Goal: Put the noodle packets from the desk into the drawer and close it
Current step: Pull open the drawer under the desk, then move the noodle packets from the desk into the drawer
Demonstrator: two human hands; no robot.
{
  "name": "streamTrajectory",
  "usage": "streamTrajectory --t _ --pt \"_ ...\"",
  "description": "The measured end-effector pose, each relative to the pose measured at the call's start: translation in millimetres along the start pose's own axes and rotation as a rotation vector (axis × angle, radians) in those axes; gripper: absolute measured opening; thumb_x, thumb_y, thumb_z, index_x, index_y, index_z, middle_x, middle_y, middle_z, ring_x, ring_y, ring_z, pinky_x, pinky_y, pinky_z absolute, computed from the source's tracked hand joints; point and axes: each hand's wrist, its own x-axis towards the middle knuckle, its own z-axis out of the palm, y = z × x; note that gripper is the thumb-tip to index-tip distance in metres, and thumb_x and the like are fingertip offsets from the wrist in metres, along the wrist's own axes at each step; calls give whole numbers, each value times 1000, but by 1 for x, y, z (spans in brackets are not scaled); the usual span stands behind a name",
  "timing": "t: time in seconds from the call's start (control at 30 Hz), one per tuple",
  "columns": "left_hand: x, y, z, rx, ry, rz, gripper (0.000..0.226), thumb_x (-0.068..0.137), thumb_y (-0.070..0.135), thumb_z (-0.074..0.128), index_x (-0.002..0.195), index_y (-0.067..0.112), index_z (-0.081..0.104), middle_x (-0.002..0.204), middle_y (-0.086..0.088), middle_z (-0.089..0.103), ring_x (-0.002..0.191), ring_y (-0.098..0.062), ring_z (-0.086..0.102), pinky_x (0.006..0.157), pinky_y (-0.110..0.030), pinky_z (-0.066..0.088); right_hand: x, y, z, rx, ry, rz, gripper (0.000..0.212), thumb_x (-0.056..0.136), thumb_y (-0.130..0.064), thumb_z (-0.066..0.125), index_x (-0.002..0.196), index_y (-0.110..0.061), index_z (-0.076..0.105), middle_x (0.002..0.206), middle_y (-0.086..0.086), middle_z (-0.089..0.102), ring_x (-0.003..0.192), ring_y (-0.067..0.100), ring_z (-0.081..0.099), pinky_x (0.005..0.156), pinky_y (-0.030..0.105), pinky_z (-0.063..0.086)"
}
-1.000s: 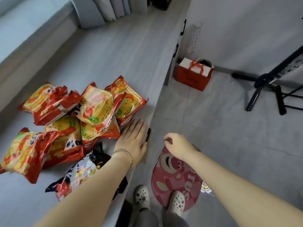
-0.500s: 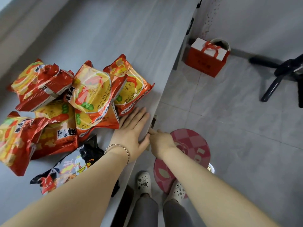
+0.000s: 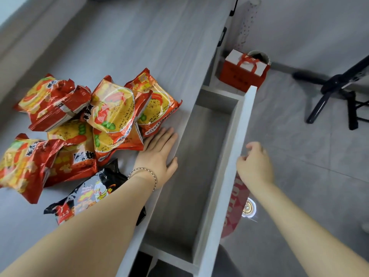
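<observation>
Several red and yellow noodle packets (image 3: 111, 114) lie heaped on the grey desk (image 3: 139, 47), and a black packet (image 3: 93, 194) sits at the pile's near edge, partly under my left forearm. My left hand (image 3: 157, 154) rests flat and open on the desk edge, its fingertips touching the nearest packet. The drawer (image 3: 227, 156) under the desk edge stands pulled out, and nothing lies inside it. My right hand (image 3: 255, 164) is curled against the outer face of the drawer front. The handle is hidden behind the panel.
A red gift bag (image 3: 242, 74) stands on the tiled floor just past the drawer's far end. The black legs of a stand (image 3: 343, 90) spread at the right. A red round mat (image 3: 237, 206) lies on the floor beneath the drawer front.
My right hand reached the drawer front half a second ago and has pulled the drawer out to the right. My left hand has stayed flat on the desk.
</observation>
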Motion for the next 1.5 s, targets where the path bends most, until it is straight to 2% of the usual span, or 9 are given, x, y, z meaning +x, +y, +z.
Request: streamTrajectory --t 0.07,0.13,0.3,0.6,1.03,1.13,1.23,1.37,1.5 --pt "-1 2 -3 8 -16 7 73 79 45 26 143 13 38 153 -4 34 143 -21 27 114 -25 4 -12 -10 -5 -110 23 -262 40 88 -10 47 128 -6 48 135 14 48 123 33 47 101 39 37" --pt "-1 8 -6 39 -27 -2 74 78 44 25 143 11 39 153 -5 35 143 -23 28 117 -30 11 -17 -6 8 -428 -179 -471 42 91 -23 45 131 -10 47 141 9 45 136 26 36 111 37 26" --pt "4 37 -8 86 -127 -190 64 93 21 40 150 11 14 161 -3 10 149 -20 4 121 -36 7 -12 46 25 -997 -374 -483 37 92 -24 43 124 -13 58 139 8 50 144 24 21 116 31 13" --pt "7 56 -9 270 -236 -303 69 96 23 43 150 9 3 161 -5 -1 149 -22 -3 120 -37 11 -8 110 -16 -1018 -330 -361 31 84 -14 52 114 -14 64 131 4 53 132 21 36 106 26 26" --pt "13 69 -16 256 -289 -371 71 91 8 48 149 9 8 161 -5 0 149 -22 -2 117 -37 20 -14 150 -53 -1047 -362 -251 42 86 -11 47 128 -11 53 147 7 38 143 22 21 114 28 18" --pt "19 74 -33 121 -354 -402 66 89 7 50 147 10 19 160 -4 10 147 -25 12 114 -39 26 -17 129 -56 -1060 -471 -100 46 89 -15 44 135 -14 46 151 6 33 145 20 18 114 30 21" --pt "13 72 -59 -63 -374 -392 39 92 16 46 130 11 49 142 -9 44 126 -32 47 100 -39 43 -14 85 -49 -850 -515 24 41 89 -10 44 129 -11 53 140 9 51 132 27 44 106 34 37" --pt "-23 44 -96 -37 -237 -299 17 92 22 47 95 11 59 111 -10 62 98 -32 60 78 -34 48 -23 1 -29 -522 -443 -212 33 88 -23 51 118 -12 59 125 11 63 116 29 59 95 34 47" --pt "-63 -6 -115 64 -333 -423 40 86 44 57 116 18 54 124 -5 53 111 -27 54 90 -38 50 -58 -89 -5 -248 -389 -437 38 90 -30 49 126 -17 52 122 7 63 113 28 58 90 36 47"
